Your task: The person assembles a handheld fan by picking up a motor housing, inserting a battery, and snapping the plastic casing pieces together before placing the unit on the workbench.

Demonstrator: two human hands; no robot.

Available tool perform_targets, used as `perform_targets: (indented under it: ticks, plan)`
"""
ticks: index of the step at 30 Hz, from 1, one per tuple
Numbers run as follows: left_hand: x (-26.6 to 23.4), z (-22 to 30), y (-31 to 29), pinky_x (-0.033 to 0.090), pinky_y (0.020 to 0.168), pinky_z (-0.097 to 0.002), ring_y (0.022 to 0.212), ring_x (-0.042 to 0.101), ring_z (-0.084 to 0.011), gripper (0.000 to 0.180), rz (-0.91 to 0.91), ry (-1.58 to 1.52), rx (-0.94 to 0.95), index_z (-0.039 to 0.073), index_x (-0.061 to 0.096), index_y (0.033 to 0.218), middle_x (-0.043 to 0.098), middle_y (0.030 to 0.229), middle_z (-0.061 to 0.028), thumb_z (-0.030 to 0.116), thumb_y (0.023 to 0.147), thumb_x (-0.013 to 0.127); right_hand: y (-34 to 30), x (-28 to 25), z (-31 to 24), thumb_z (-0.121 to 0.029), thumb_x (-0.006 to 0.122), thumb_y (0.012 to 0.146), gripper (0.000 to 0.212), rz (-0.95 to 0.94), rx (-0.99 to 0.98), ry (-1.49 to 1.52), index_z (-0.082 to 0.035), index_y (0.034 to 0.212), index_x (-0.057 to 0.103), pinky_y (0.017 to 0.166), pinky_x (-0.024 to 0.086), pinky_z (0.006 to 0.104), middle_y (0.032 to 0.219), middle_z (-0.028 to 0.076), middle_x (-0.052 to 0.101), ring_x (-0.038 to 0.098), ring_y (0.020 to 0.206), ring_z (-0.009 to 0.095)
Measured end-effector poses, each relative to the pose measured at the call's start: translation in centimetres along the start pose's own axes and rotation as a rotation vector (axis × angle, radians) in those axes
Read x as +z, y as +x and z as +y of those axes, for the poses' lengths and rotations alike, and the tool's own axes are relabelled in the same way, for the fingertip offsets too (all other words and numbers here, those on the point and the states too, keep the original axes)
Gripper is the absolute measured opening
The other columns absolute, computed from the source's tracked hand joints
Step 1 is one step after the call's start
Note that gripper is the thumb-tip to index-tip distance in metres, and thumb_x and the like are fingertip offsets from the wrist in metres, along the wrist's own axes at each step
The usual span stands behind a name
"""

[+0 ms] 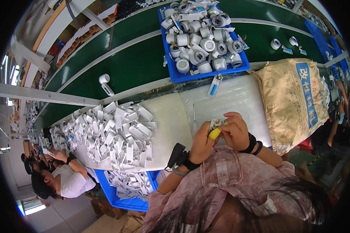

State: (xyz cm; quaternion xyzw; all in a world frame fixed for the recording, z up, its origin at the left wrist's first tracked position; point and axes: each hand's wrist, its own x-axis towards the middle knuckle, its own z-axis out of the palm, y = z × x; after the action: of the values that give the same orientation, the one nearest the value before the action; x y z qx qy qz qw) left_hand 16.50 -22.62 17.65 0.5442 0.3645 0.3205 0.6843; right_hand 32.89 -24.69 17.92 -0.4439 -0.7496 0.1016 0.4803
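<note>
Close in front of my body, both hands are closed around a small white plastic part [217, 123] with a bright yellow piece [214, 133] at its near side. My left hand [201, 143] grips it from the left. The fingers of my right hand [237, 131] are bent over its right side, and they hide much of it. On the pale mat beyond my left hand lies a thin rod-like tool [194, 113]. To the left, a large heap of white plastic shells [118, 130] covers the bench.
A blue crate [175, 77] of white round-headed units stands at the back. On the right lies a brown paper sack [276, 105]. A blue bin [112, 198] of white shells sits below the bench edge. One white unit [105, 83] rests on the green belt [144, 50]. Another person [68, 180] works far left.
</note>
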Motion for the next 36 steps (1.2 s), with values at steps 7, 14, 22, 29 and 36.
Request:
perform_targets:
  ticks: [7,14,22,29,36]
  plan:
    - [0.1,0.4,0.3,0.04,0.048,-0.0241,0.055,0.047,-0.0082,0.012,0.027,-0.013,-0.04,0.001,0.05,0.102,0.052,0.07,-0.0029,0.008,0.096,0.042,0.3,0.3,0.2,0.01,0.067,0.064,0.027,-0.011,0.032,-0.025,-0.004,0.086,0.059,0.088,0.049,0.0472,0.076,0.009,0.05,0.053,0.071,0.027]
    - [-0.7,0.4,1.3,0.041,0.046,-0.0252,0.054,0.05,-0.0104,0.019,0.11,0.32,0.174,0.0,0.054,0.105,0.054,0.07,-0.0045,0.006,0.096,0.039,-0.1,1.5,1.2,-0.002,0.073,0.068,0.028,0.011,0.046,-0.132,-0.006,0.093,0.063,0.077,0.05,0.0391,0.079,0.009,0.054,0.057,0.074,0.028]
    - [-11.2,0.6,5.7,0.053,0.045,-0.031,0.056,0.06,-0.0176,0.03,0.386,-0.084,-0.107,0.006,0.048,0.119,0.062,0.086,-0.0117,0.025,0.099,0.039,5.1,-6.5,10.7,-0.018,0.07,0.081,0.028,-0.151,0.461,-0.073,-0.004,0.104,0.063,0.063,0.051,0.0306,0.093,0.011,0.065,0.065,0.072,0.021]
    - [-24.1,-2.6,15.0,0.051,0.043,-0.0313,0.054,0.058,-0.0171,0.028,0.635,0.043,-0.105,0.009,0.046,0.12,0.06,0.085,-0.0097,0.025,0.098,0.039,9.6,-12.4,29.7,-0.025,0.065,0.078,0.02,-0.005,0.767,-0.508,-0.009,0.091,0.067,0.075,0.052,0.0408,0.088,0.013,0.068,0.064,0.085,0.032]
    - [-30.3,-10.7,15.9,0.028,0.108,-0.0439,0.129,0.035,-0.039,0.056,0.826,0.888,0.202,-0.005,0.039,0.134,0.039,0.136,-0.027,0.007,0.084,0.06,13.7,-8.3,40.6,-0.032,0.066,0.079,0.025,0.015,1.003,-0.451,-0.012,0.094,0.067,0.081,0.051,0.0402,0.097,0.011,0.068,0.064,0.093,0.031]
